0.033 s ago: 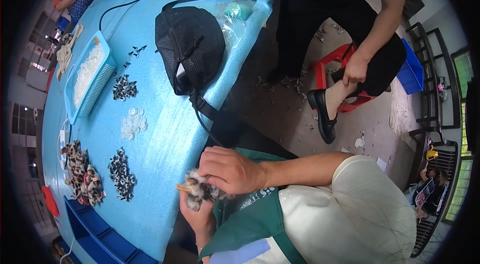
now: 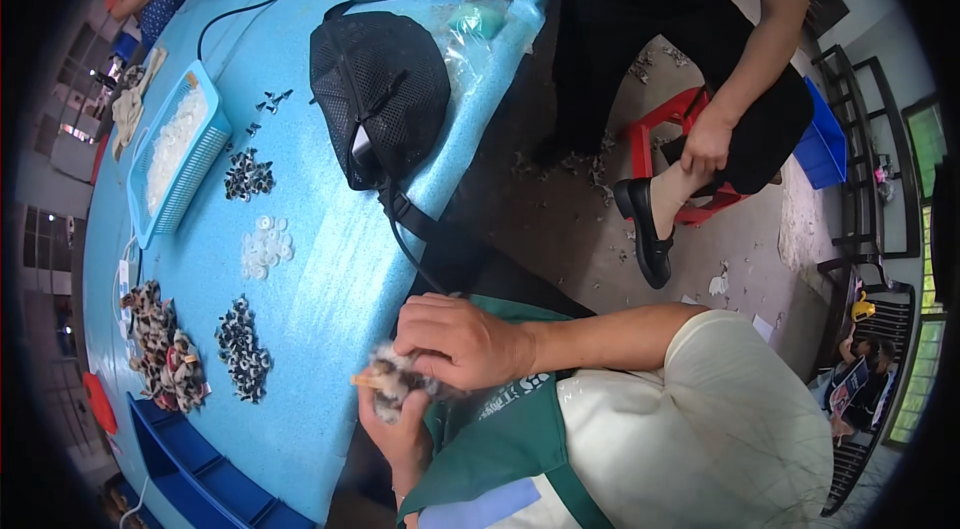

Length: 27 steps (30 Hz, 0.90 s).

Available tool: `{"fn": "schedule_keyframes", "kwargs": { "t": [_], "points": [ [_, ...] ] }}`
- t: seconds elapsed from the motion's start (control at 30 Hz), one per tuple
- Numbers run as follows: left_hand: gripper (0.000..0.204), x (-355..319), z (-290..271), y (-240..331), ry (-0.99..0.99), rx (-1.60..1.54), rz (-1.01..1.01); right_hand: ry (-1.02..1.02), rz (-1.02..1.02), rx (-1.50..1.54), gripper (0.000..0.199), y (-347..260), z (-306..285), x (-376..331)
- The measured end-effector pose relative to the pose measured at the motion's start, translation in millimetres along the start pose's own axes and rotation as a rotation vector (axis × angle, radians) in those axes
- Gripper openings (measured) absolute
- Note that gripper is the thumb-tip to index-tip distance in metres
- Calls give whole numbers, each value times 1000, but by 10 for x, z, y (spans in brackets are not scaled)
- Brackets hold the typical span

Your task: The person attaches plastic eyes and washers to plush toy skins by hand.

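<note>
A small fluffy plush piece, grey, white and dark with a short orange-yellow strip at its left end, sits between my two hands off the table's near edge. My left hand grips it from below, thumb and fingers closed around its underside. From above, my right hand presses curled fingers into the fur; the fingertips are partly hidden. On the table to the left lie a heap of black-and-white small plastic parts, a cluster of clear round washers and a pile of brown-and-black plush pieces.
A light-blue basket of clear washers stands farther off, beside more black parts. A black mesh bag lies near the table edge. Blue trays sit at the lower left. Another person sits by a red stool.
The plush piece has turned slightly in my hands, and its orange-yellow strip sits a little lower. Both hands keep nearly the same place.
</note>
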State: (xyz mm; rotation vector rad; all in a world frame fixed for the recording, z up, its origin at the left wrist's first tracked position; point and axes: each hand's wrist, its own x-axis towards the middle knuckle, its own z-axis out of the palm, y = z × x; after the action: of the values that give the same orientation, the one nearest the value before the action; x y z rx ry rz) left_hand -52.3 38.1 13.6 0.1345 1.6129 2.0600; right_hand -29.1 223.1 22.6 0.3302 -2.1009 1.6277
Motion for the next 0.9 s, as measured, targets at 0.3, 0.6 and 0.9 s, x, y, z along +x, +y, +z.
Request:
{"fn": "schedule_keyframes", "kwargs": {
  "t": [0.3,0.6,0.9],
  "points": [
    [41,89,33,-46,-110,137,235,-276,587,649,16,42,-137,-62],
    [44,-147,137,69,-63,-146,-54,-81,394,215,4,-14,51,-53],
    [30,-100,175,-6,32,-186,75,-199,300,167,8,8,150,169]
  ]
}}
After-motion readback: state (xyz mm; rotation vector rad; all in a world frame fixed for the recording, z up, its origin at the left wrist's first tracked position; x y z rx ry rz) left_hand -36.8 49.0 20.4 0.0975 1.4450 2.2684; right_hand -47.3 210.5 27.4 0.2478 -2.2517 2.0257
